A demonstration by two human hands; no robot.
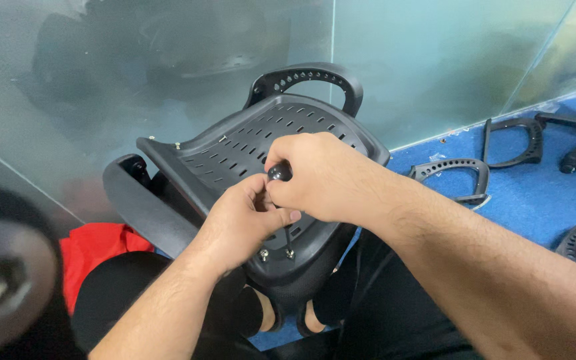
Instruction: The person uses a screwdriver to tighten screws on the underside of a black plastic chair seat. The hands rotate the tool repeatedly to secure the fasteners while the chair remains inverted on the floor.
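Hands: both of yours meet over the middle of the black slotted chair shell (248, 143), which lies bottom-up across your lap so its screw points face you.
Right hand: your right hand (321, 177) is closed over the round dark knob of a screwdriver (280, 173), palm on top, apparently to press straight down the shaft.
Left hand: your left hand (245, 220) is curled narrow, fingertips pinching the shaft just under the knob, seemingly to keep it upright and on its mark.
Tool tip: the thin shaft runs down to one of two small metal screws (290, 253) near the shell's near edge; the other screw (263, 254) sits just beside it.
Armrest on shell: a looped black armrest (308, 73) stands at the shell's far edge, against the frosted glass wall (435, 60).
Floor: on the blue carpet (535, 193) to your right lie loose armrest loops (458, 175), well apart from your hands.
Left edge: red cloth (95, 247) shows beside your knee.
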